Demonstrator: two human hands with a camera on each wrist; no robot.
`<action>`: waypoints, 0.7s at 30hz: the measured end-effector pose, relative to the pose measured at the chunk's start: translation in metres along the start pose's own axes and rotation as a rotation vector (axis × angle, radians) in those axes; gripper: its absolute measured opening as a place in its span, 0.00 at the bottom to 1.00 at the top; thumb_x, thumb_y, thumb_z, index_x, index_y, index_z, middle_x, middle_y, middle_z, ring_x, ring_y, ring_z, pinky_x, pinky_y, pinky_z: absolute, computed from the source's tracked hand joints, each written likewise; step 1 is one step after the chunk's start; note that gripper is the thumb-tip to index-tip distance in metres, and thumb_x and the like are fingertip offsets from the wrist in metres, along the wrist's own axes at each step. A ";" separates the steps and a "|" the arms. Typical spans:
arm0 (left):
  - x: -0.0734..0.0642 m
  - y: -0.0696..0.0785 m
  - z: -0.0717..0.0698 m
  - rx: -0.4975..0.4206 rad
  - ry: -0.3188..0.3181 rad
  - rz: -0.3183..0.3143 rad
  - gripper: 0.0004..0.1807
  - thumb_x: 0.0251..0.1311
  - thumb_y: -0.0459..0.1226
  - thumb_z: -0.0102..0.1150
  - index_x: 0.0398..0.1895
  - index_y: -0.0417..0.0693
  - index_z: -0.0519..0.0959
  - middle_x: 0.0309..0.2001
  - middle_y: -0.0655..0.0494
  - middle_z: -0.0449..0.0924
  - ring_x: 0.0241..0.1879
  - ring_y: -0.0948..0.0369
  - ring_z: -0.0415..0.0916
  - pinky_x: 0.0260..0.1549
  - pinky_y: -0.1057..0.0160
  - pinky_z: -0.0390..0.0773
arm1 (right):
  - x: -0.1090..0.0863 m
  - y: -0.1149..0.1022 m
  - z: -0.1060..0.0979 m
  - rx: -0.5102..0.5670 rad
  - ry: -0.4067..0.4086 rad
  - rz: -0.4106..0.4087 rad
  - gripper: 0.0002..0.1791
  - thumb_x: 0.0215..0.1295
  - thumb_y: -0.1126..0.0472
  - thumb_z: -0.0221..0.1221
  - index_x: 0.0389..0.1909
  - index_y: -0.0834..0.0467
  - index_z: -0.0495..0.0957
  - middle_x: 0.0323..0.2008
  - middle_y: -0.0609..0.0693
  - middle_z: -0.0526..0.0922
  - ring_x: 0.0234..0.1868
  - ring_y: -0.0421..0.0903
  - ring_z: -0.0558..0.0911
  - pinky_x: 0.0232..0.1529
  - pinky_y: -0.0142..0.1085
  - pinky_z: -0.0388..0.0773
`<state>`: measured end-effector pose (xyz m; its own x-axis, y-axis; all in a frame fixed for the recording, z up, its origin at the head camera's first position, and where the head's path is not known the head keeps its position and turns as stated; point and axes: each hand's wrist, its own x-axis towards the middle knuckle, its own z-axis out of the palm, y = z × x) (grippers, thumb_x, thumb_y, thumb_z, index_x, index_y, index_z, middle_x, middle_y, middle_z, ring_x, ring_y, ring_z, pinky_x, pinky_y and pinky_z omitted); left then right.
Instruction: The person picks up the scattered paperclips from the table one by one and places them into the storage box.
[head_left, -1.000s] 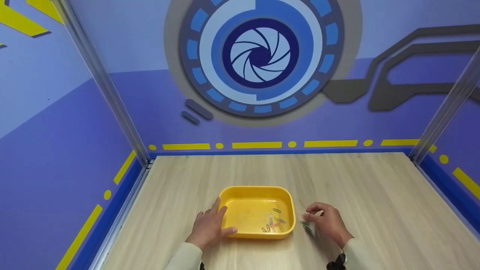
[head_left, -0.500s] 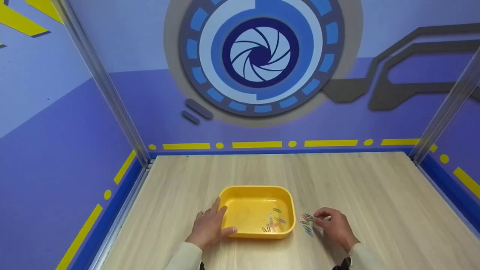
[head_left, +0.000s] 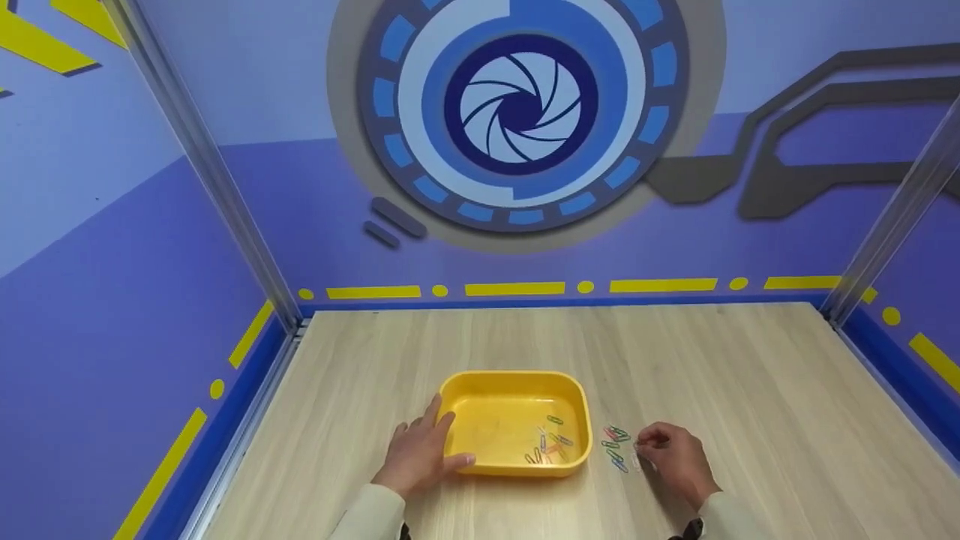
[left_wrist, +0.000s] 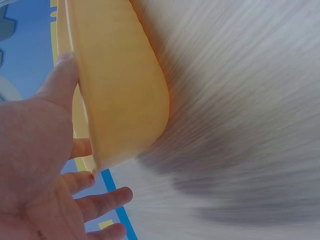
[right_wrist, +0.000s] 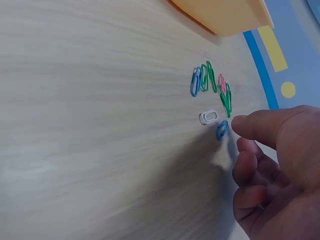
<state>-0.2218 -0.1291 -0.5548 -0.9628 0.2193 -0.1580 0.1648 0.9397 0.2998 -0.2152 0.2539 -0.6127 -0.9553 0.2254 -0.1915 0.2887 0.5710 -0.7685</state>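
A yellow tray [head_left: 517,470] stands on the table with several paper clips [head_left: 551,446] in its right part. My left hand [head_left: 416,454] rests on its left side. The thumb touches the rim [left_wrist: 82,95] and the other fingers are spread beside the corner. To the right of the tray lie several green, blue and pink paper clips [right_wrist: 204,77]. My right hand [head_left: 679,457] is just right of them, fingers loosely bent. In the right wrist view, the thumb tip is close to a blue paper clip [right_wrist: 222,130], beside a white paper clip [right_wrist: 209,117]. I see nothing held.
The light wooden table [head_left: 375,345] is bounded at the back by a blue and purple printed wall [head_left: 300,217]. Side walls rise at left and right, with metal posts [head_left: 202,150] in the corners.
My right hand has moved to the right, uncovering the pink, green and white clips beside the tray. The left hand and the tray have stayed in place.
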 end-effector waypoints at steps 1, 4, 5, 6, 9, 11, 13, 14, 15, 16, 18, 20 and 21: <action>0.000 0.000 0.000 0.006 0.004 0.007 0.45 0.47 0.66 0.53 0.64 0.49 0.64 0.72 0.48 0.44 0.64 0.47 0.60 0.62 0.40 0.54 | 0.000 0.001 0.000 -0.006 0.001 0.003 0.07 0.53 0.69 0.60 0.34 0.58 0.78 0.32 0.49 0.76 0.32 0.43 0.73 0.27 0.31 0.69; -0.001 0.000 0.000 0.023 0.010 0.019 0.44 0.48 0.65 0.54 0.64 0.49 0.64 0.72 0.48 0.45 0.65 0.47 0.60 0.61 0.40 0.55 | -0.001 0.003 0.001 -0.025 0.001 0.008 0.08 0.54 0.69 0.59 0.35 0.58 0.78 0.32 0.49 0.76 0.34 0.43 0.73 0.29 0.31 0.69; -0.001 0.000 0.000 0.028 0.012 0.021 0.45 0.48 0.65 0.53 0.64 0.48 0.64 0.72 0.48 0.45 0.65 0.47 0.60 0.61 0.40 0.55 | -0.001 0.003 0.002 -0.030 0.001 0.008 0.08 0.54 0.69 0.59 0.35 0.57 0.78 0.33 0.49 0.76 0.34 0.43 0.73 0.30 0.31 0.69; -0.002 0.000 0.000 0.027 0.013 0.019 0.45 0.48 0.65 0.54 0.64 0.49 0.64 0.72 0.48 0.45 0.65 0.47 0.60 0.61 0.40 0.55 | -0.001 0.003 0.002 -0.033 0.000 0.007 0.08 0.54 0.70 0.59 0.35 0.58 0.78 0.33 0.49 0.76 0.35 0.44 0.73 0.30 0.31 0.68; -0.001 0.001 0.001 0.026 0.009 0.010 0.45 0.48 0.65 0.53 0.65 0.49 0.63 0.73 0.49 0.44 0.65 0.47 0.60 0.62 0.41 0.55 | 0.000 0.004 0.002 -0.050 0.000 -0.001 0.09 0.54 0.71 0.58 0.35 0.58 0.79 0.33 0.50 0.77 0.36 0.44 0.73 0.32 0.32 0.68; 0.000 0.001 0.001 0.023 0.009 0.008 0.44 0.48 0.65 0.54 0.65 0.49 0.63 0.73 0.49 0.44 0.64 0.48 0.60 0.62 0.41 0.55 | 0.000 0.005 0.001 -0.061 0.000 -0.006 0.09 0.54 0.71 0.58 0.34 0.57 0.80 0.33 0.49 0.78 0.36 0.44 0.73 0.33 0.32 0.68; 0.000 0.001 0.001 0.021 0.009 0.005 0.44 0.47 0.65 0.54 0.65 0.50 0.63 0.73 0.49 0.44 0.64 0.48 0.61 0.62 0.41 0.55 | 0.000 0.005 0.001 -0.072 0.001 -0.011 0.09 0.54 0.71 0.57 0.33 0.56 0.80 0.34 0.49 0.79 0.36 0.44 0.74 0.34 0.33 0.69; 0.000 0.002 0.001 0.021 0.011 0.006 0.44 0.47 0.65 0.54 0.64 0.50 0.64 0.73 0.49 0.44 0.64 0.48 0.61 0.62 0.41 0.55 | 0.000 0.006 0.000 -0.075 0.001 -0.014 0.09 0.55 0.71 0.57 0.33 0.56 0.81 0.34 0.49 0.80 0.36 0.44 0.75 0.34 0.33 0.69; 0.000 0.002 0.001 0.023 0.013 0.007 0.44 0.47 0.65 0.54 0.64 0.50 0.64 0.73 0.49 0.44 0.63 0.48 0.62 0.62 0.41 0.55 | 0.000 0.006 0.000 -0.075 0.002 -0.016 0.09 0.56 0.71 0.56 0.33 0.56 0.81 0.34 0.49 0.80 0.36 0.44 0.75 0.34 0.33 0.69; 0.000 0.002 0.000 0.023 0.013 0.007 0.44 0.47 0.65 0.54 0.64 0.50 0.64 0.73 0.49 0.44 0.63 0.48 0.62 0.62 0.41 0.55 | 0.000 0.007 -0.001 -0.074 0.002 -0.018 0.09 0.56 0.71 0.56 0.33 0.56 0.80 0.34 0.49 0.80 0.36 0.43 0.75 0.34 0.33 0.69; -0.001 0.001 0.000 0.016 0.008 0.003 0.44 0.47 0.65 0.53 0.64 0.50 0.64 0.73 0.49 0.44 0.64 0.48 0.61 0.62 0.40 0.54 | 0.000 0.008 -0.001 -0.068 0.002 -0.019 0.08 0.56 0.70 0.57 0.33 0.56 0.80 0.34 0.49 0.80 0.36 0.43 0.75 0.33 0.33 0.69; -0.001 0.001 0.000 0.012 0.004 0.000 0.44 0.47 0.65 0.53 0.64 0.50 0.64 0.73 0.49 0.44 0.64 0.47 0.60 0.62 0.40 0.54 | 0.001 0.009 0.000 -0.063 -0.005 -0.016 0.07 0.56 0.69 0.58 0.34 0.56 0.79 0.33 0.49 0.78 0.35 0.43 0.74 0.32 0.32 0.69; -0.001 0.001 0.000 0.010 0.001 -0.004 0.44 0.47 0.65 0.53 0.64 0.50 0.64 0.73 0.49 0.44 0.64 0.47 0.60 0.62 0.40 0.53 | 0.001 0.009 0.000 -0.062 -0.009 -0.014 0.07 0.55 0.68 0.58 0.35 0.57 0.79 0.33 0.49 0.78 0.35 0.43 0.73 0.32 0.32 0.69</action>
<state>-0.2209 -0.1283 -0.5548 -0.9636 0.2153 -0.1583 0.1632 0.9432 0.2894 -0.2134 0.2593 -0.6194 -0.9597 0.2104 -0.1863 0.2785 0.6216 -0.7321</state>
